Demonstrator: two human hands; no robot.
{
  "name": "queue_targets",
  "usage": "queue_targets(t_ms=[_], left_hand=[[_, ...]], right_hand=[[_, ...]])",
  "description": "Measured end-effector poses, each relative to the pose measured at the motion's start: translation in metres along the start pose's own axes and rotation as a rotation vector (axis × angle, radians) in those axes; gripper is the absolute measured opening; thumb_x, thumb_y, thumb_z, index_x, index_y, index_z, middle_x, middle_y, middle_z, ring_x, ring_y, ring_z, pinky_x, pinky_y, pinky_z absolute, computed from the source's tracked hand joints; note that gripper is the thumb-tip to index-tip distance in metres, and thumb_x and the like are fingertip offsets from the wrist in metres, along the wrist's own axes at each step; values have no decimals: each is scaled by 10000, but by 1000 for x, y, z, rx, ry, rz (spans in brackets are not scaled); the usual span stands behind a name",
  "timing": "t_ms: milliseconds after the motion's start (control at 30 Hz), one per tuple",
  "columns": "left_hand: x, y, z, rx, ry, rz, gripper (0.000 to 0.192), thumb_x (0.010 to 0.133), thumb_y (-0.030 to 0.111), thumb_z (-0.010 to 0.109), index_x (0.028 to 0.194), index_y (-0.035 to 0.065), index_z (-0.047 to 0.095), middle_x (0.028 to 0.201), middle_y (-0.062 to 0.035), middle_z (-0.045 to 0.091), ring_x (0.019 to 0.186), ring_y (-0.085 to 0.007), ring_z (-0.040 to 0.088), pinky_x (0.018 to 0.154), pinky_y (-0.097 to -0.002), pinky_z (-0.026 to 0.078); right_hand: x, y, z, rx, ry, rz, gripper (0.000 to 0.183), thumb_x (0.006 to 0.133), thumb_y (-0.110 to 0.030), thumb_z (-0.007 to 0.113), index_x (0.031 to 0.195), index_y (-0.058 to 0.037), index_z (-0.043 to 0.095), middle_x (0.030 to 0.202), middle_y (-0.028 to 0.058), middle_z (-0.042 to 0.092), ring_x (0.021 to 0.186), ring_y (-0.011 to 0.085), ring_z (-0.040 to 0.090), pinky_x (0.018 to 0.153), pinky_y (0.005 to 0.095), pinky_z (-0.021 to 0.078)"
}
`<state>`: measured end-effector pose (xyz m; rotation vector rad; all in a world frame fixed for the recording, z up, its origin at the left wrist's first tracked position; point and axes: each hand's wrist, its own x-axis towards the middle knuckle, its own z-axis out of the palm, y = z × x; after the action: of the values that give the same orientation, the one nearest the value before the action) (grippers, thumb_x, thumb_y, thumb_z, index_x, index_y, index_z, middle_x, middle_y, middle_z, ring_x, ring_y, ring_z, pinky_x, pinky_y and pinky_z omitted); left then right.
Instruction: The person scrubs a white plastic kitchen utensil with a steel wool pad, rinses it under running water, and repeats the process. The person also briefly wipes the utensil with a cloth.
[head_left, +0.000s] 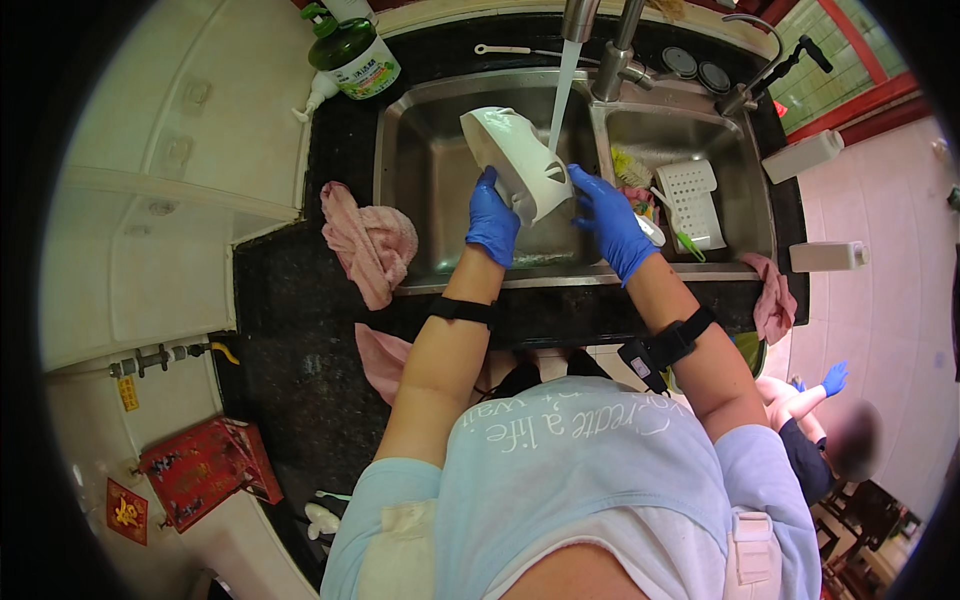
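Blue gloves cover both hands. My left hand (493, 217) grips the lower left edge of a white curved plastic shell (521, 154) with cutouts. The shell is tilted above the left basin (431, 176) of a stainless steel double sink. Beside its right end is my right hand (613, 221), fingers apart; whether a fingertip touches the shell I cannot tell. From the faucet (581, 22) a stream of water (566, 90) runs down onto or just behind the shell.
The right basin (652, 142) holds a perforated white plastic piece (690, 199) and a green-handled brush (686, 238). Pink towels (367, 244) lie left of the sink, near a green pump bottle (356, 56). A pink cloth (772, 300) hangs at right. Another gloved person (806, 442) is farther right.
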<state>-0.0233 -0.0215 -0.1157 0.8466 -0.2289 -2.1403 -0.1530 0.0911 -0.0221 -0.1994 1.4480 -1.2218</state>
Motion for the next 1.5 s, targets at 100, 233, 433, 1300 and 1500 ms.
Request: queue_targets(t_ms=[100, 233, 433, 1300, 1500], left_hand=[[-7, 2, 8, 17, -17, -19, 421, 889, 339, 452, 1212, 69, 458, 1172, -126, 527, 1073, -312, 498, 910, -453, 393], [-13, -5, 12, 102, -90, -48, 432, 890, 367, 449, 1203, 70, 465, 1162, -122, 536, 1060, -305, 507, 908, -446, 399], [1, -9, -14, 937, -469, 387, 559, 879, 461, 437, 1232, 30, 414, 1181, -137, 514, 1077, -304, 496, 910, -448, 405], [-7, 6, 25, 836, 120, 298, 586, 780, 276, 647, 1235, 51, 355, 1029, -138, 547, 807, -199, 579, 603, -332, 488], [-26, 1, 25, 630, 79, 175, 575, 806, 386, 602, 1217, 49, 382, 999, -114, 563, 829, -199, 579, 637, -372, 494]], right_hand=[[-4, 4, 3, 403, 4, 281, 613, 778, -431, 617, 1174, 10, 463, 1211, 169, 472, 1137, 251, 453, 900, 429, 418], [11, 23, -3, 770, -262, 165, 398, 835, -249, 588, 1110, 20, 487, 1087, 154, 548, 1023, 252, 544, 893, 416, 443], [28, 22, 2, 806, -285, -102, 226, 829, -63, 564, 1043, -7, 520, 948, 87, 605, 880, 208, 601, 817, 327, 478], [17, 19, -4, 112, -124, -364, 165, 749, -107, 666, 866, -23, 585, 765, 29, 597, 652, 87, 535, 629, 217, 424], [24, 21, 10, -118, 45, -594, 137, 715, -117, 660, 788, -25, 591, 703, 59, 594, 596, 169, 544, 604, 274, 444]])
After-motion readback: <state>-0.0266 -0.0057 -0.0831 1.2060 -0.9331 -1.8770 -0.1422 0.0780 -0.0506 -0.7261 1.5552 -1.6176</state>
